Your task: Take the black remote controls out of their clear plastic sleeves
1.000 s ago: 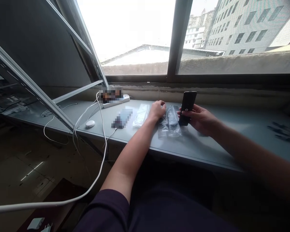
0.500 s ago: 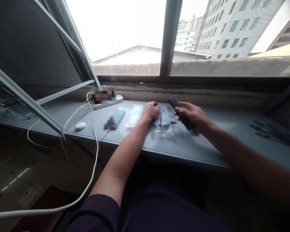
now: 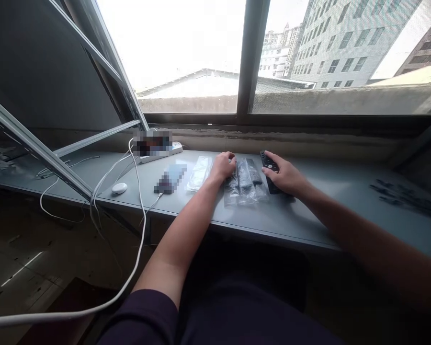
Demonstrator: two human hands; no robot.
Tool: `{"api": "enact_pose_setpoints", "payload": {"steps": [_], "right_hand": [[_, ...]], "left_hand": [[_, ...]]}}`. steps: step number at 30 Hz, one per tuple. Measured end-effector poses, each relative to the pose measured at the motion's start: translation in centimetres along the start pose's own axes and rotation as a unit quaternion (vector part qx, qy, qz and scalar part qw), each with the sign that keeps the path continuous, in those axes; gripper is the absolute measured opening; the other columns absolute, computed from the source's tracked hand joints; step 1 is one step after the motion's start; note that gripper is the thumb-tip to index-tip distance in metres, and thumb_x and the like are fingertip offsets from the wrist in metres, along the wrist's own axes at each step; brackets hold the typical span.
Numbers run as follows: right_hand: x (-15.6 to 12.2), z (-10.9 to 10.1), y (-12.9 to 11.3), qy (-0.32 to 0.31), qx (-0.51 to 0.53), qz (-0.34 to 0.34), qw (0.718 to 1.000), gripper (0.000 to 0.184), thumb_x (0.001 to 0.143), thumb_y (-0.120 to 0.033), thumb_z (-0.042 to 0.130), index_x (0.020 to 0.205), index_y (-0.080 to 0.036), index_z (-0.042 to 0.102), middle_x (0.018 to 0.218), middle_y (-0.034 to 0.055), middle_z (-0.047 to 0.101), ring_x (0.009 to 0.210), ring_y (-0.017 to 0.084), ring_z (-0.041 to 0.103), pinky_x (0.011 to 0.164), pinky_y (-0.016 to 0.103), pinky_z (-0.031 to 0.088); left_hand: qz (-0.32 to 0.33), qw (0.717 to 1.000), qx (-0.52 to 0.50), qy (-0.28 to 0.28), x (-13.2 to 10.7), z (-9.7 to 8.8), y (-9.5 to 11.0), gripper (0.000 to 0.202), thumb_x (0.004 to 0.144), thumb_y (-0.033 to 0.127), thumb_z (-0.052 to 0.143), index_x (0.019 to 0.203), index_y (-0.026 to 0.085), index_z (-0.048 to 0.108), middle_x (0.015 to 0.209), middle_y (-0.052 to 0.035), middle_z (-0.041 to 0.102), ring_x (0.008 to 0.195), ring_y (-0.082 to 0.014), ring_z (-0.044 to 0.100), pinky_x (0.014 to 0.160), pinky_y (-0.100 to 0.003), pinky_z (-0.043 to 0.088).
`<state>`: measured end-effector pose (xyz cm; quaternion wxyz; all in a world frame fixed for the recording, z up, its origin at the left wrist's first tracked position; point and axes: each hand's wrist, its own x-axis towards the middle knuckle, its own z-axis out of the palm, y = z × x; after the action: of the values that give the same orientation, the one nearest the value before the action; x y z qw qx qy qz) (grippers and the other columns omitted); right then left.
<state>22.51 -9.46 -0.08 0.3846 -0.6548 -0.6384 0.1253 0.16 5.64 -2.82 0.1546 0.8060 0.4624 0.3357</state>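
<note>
My right hand point(image 3: 283, 172) grips a black remote control point(image 3: 271, 175) with rows of buttons, thumb lying across its face, to the right of the plastic-bagged items. Those clear plastic bags point(image 3: 246, 184) lie side by side on the desk with dark long shapes inside. My left hand point(image 3: 224, 165) rests at the upper left of the bags, fingers curled; what its fingertips hold, if anything, is hidden. Just left of that hand lies a stack of clear, whitish plastic bags point(image 3: 199, 173).
On the grey desk point(image 3: 330, 211) lie a blurred-out phone-like item point(image 3: 170, 178) on a cable, a round white device point(image 3: 119, 188) and a white power strip point(image 3: 161, 152). Several dark pieces point(image 3: 405, 196) sit at right. A white cable point(image 3: 142, 230) hangs over the left edge.
My right hand has shifted slightly and turned the remote control from a leftward slant to nearly upright in view, a little farther right. My left hand has stayed in place.
</note>
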Motion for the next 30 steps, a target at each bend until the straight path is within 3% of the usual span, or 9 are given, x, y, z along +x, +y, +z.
{"api": "enact_pose_setpoints", "payload": {"steps": [3,7,14,24,30], "right_hand": [[0.3,0.4,1.1,-0.013,-0.071,-0.025,0.997,0.081,0.101,-0.041,0.079,0.177,-0.016,0.061,0.168,0.0203,0.070,0.152,0.045,0.068,0.131,0.057,0.053],[0.2,0.7,1.5,-0.014,-0.119,-0.039,0.992,0.078,0.099,-0.044,0.084,0.169,-0.014,0.070,0.156,0.0245,0.075,0.141,0.045,0.073,0.125,0.056,0.057],[-0.1,0.7,1.1,0.008,-0.173,-0.068,0.983,0.053,0.107,-0.046,0.074,0.149,-0.017,0.086,0.133,0.0195,0.083,0.118,0.039,0.080,0.109,0.050,0.063],[0.1,0.5,1.6,-0.035,-0.274,-0.068,0.959,0.050,0.112,-0.053,0.063,0.138,-0.020,0.091,0.126,0.0199,0.083,0.123,0.044,0.069,0.108,0.054,0.056],[-0.1,1.0,1.4,-0.040,-0.296,-0.044,0.953,0.051,0.114,-0.055,0.061,0.139,-0.021,0.089,0.138,0.0220,0.075,0.134,0.046,0.061,0.114,0.057,0.052]], "left_hand": [[-0.001,1.000,0.006,-0.006,0.0,0.0,0.0,0.026,0.112,0.022,0.064,0.128,0.020,0.085,0.140,-0.0122,0.084,0.137,-0.0269,0.075,0.123,-0.035,0.054],[0.000,1.000,0.009,-0.007,0.0,0.0,0.0,0.027,0.112,0.023,0.064,0.129,0.019,0.085,0.140,-0.0129,0.084,0.137,-0.0271,0.075,0.123,-0.035,0.055],[-0.015,1.000,0.015,-0.004,0.1,-0.2,0.3,0.027,0.113,0.023,0.063,0.130,0.019,0.085,0.141,-0.0127,0.084,0.137,-0.0271,0.075,0.123,-0.036,0.054],[-0.015,1.000,0.008,-0.016,-0.1,-0.2,0.1,0.028,0.111,0.023,0.064,0.129,0.019,0.085,0.141,-0.0134,0.084,0.137,-0.0277,0.075,0.123,-0.036,0.056],[-0.012,1.000,0.014,-0.017,0.0,-0.2,0.3,0.028,0.111,0.022,0.064,0.129,0.018,0.085,0.141,-0.0144,0.084,0.137,-0.0283,0.076,0.123,-0.036,0.055]]}}
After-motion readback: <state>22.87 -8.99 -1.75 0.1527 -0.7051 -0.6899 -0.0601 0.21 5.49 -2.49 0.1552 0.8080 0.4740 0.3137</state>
